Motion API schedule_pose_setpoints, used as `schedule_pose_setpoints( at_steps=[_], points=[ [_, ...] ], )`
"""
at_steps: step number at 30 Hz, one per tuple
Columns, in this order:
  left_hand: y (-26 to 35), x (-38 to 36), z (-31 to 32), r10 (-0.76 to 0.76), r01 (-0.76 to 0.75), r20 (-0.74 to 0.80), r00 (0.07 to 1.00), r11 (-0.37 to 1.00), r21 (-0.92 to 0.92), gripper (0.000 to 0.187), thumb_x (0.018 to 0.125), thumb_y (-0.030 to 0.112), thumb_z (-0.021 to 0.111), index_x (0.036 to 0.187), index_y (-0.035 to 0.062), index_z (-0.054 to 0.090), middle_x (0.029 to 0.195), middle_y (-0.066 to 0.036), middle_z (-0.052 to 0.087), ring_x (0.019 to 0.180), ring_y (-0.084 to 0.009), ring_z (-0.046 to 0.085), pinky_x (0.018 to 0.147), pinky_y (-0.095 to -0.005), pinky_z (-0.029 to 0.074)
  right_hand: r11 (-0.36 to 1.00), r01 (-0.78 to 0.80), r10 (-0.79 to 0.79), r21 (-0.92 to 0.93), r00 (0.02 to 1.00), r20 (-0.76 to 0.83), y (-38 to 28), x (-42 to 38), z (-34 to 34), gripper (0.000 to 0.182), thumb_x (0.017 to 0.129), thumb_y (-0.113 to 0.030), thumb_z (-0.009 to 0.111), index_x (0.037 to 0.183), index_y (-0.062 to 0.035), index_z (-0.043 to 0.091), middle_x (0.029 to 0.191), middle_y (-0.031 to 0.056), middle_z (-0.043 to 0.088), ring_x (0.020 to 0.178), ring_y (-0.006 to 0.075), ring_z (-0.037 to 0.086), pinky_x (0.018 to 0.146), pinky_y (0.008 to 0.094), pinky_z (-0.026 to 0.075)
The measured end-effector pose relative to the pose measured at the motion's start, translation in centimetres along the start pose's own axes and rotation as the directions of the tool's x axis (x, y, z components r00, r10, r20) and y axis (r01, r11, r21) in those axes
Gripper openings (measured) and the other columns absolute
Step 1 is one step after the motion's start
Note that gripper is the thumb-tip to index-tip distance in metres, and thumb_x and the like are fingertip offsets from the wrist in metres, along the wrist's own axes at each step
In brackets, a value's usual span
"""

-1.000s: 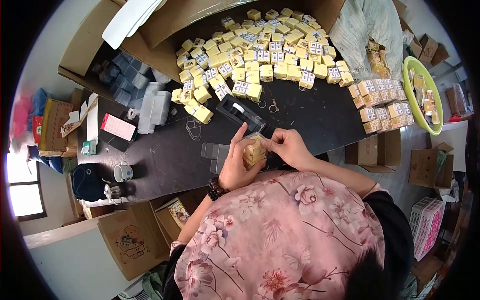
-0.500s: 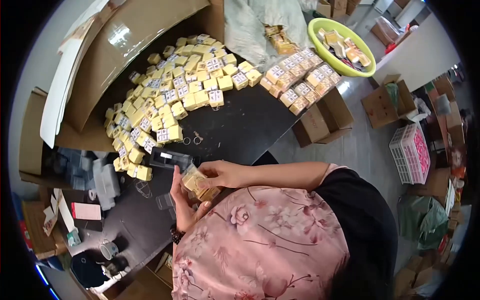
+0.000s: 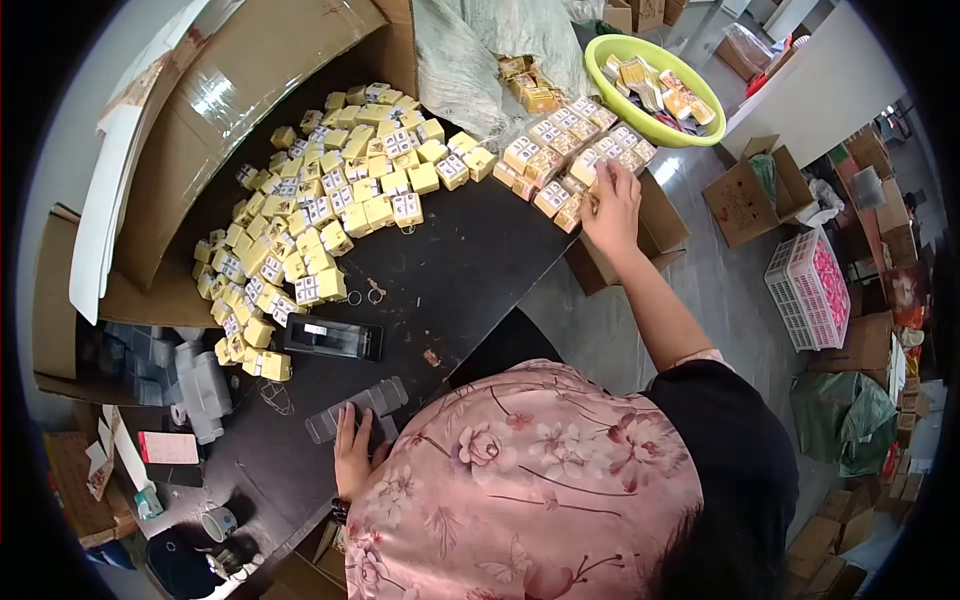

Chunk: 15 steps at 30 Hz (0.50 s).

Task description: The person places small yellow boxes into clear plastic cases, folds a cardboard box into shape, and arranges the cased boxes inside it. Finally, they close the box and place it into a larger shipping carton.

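Note:
My left hand (image 3: 352, 450) lies at the near table edge, its fingers stretched out over a clear plastic case (image 3: 388, 395). Out to the right, my right hand (image 3: 613, 210) touches the wrapped stack of small boxes (image 3: 548, 140) at the table's edge, thumb and fingers apart. A black open tray (image 3: 333, 337) rests beyond my left hand. Yellow boxes with printed labels (image 3: 350, 180) spread in a large heap across the far left of the table. Two metal rings (image 3: 375, 292) lie beside the heap.
A yellow-green basin (image 3: 655, 90) of packs stands past the stack. Cardboard boxes (image 3: 755, 195) and a white crate (image 3: 808, 290) are on the floor at right. Clear plastic cases (image 3: 203, 385), a red-and-white card (image 3: 168, 448) and a cup (image 3: 219, 523) are at left.
My right hand has left the front of my body and reached out to the stack. My left hand has moved down onto the clear case; the small boxes are gone from between my hands.

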State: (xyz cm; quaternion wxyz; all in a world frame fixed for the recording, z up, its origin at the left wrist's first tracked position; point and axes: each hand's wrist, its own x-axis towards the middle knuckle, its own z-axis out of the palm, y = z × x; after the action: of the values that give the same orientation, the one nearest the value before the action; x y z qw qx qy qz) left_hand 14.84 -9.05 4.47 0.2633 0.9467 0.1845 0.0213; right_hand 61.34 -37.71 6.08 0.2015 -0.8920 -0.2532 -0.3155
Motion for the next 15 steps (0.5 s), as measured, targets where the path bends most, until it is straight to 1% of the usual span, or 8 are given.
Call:
schedule_pose_setpoints(
  at_steps=[4,8,9,10,11,12,14,15],
  points=[
    [1.2,-0.4,-2.1,-0.003,-0.001,-0.191,0.982,1.0,-0.024,0.035,0.085,0.0,0.059,0.12,0.0035,0.065,0.129,-0.017,0.059,0.123,-0.0377,0.054,0.101,-0.0428,0.044,1.0,-0.019,0.019,-0.01,1.0,-0.003,-3.2,-0.7,-0.4,0.047,0.083,-0.018,0.063,0.128,-0.0049,0.056,0.132,0.0132,0.048,0.126,0.036,0.04,0.102,0.0497,0.034],
    [5.5,1.9,-5.4,0.205,-0.174,-0.316,0.926,0.977,0.126,0.035,0.081,-0.002,0.058,0.114,0.0047,0.068,0.116,-0.012,0.065,0.109,-0.0317,0.06,0.093,-0.0412,0.045,0.595,-0.061,-0.228,0.802,0.943,0.241,-14.4,-2.9,-1.6,0.028,0.089,-0.016,0.068,0.114,-0.0044,0.063,0.092,0.0093,0.064,0.09,0.0252,0.062,0.083,0.0365,0.049],
    [6.4,2.5,-5.5,0.261,-0.226,-0.328,0.908,0.964,0.141,0.037,0.077,-0.001,0.059,0.112,0.0053,0.069,0.116,-0.01,0.064,0.109,-0.0308,0.059,0.093,-0.0419,0.044,0.362,-0.595,-0.277,0.718,0.666,0.692,-18.1,-3.6,-2.9,0.033,0.092,-0.026,0.068,0.114,-0.0022,0.064,0.092,0.0064,0.065,0.087,0.0156,0.062,0.081,0.0311,0.05],
    [7.5,3.1,-6.0,0.313,-0.269,-0.3,0.901,0.947,0.177,0.037,0.076,-0.001,0.06,0.112,0.0056,0.069,0.118,-0.009,0.063,0.111,-0.0313,0.058,0.094,-0.0426,0.044,0.144,-0.822,-0.511,0.551,0.416,0.753,-20.5,-4.8,-1.8,0.036,0.097,-0.029,0.062,0.121,-0.0021,0.062,0.105,0.0053,0.068,0.092,0.0102,0.061,0.08,0.028,0.051],
    [8.3,3.7,-6.4,0.362,-0.312,-0.271,0.892,0.926,0.212,0.038,0.076,0.0,0.061,0.112,0.0058,0.069,0.12,-0.009,0.062,0.113,-0.0318,0.057,0.094,-0.0434,0.043,0.197,-0.955,-0.641,0.22,0.044,0.766,-22.8,-3.7,-3.2,0.038,0.099,-0.03,0.06,0.123,-0.0003,0.06,0.105,0.0055,0.067,0.093,0.0106,0.061,0.081,0.0276,0.051],
    [8.4,4.1,-6.4,0.413,-0.358,-0.226,0.882,0.9,0.247,0.046,0.074,-0.006,0.057,0.117,0.0058,0.067,0.129,-0.012,0.056,0.12,-0.0341,0.051,0.099,-0.0457,0.041,0.186,-0.974,-0.748,0.133,-0.053,0.661,-24.5,-4.5,-2.2,0.035,0.098,-0.023,0.061,0.125,-0.0005,0.059,0.106,0.0059,0.067,0.096,0.0108,0.061,0.082,0.0279,0.051],
    [8.9,4.7,-6.7,0.31,-0.253,-0.284,0.907,0.942,0.22,0.051,0.072,-0.008,0.054,0.12,0.0047,0.065,0.133,-0.015,0.052,0.123,-0.0356,0.049,0.102,-0.0464,0.039,0.088,-0.946,-0.813,0.311,0.112,0.571,-26.7,-4.2,-3.0,0.031,0.097,-0.014,0.061,0.124,0.0004,0.06,0.102,0.0038,0.068,0.092,0.0115,0.063,0.08,0.0282,0.052],
    [9.0,4.7,-6.9,0.206,-0.153,-0.332,0.92,0.972,0.177,0.057,0.071,-0.01,0.051,0.124,0.0037,0.063,0.136,-0.018,0.048,0.125,-0.0371,0.046,0.105,-0.047,0.037,0.013,-0.801,-0.753,0.599,0.386,0.533,-28.0,-4.3,-2.8,0.03,0.094,-0.006,0.061,0.123,0.0019,0.059,0.094,0.0047,0.069,0.085,0.0116,0.064,0.077,0.0275,0.052]
  ],
)
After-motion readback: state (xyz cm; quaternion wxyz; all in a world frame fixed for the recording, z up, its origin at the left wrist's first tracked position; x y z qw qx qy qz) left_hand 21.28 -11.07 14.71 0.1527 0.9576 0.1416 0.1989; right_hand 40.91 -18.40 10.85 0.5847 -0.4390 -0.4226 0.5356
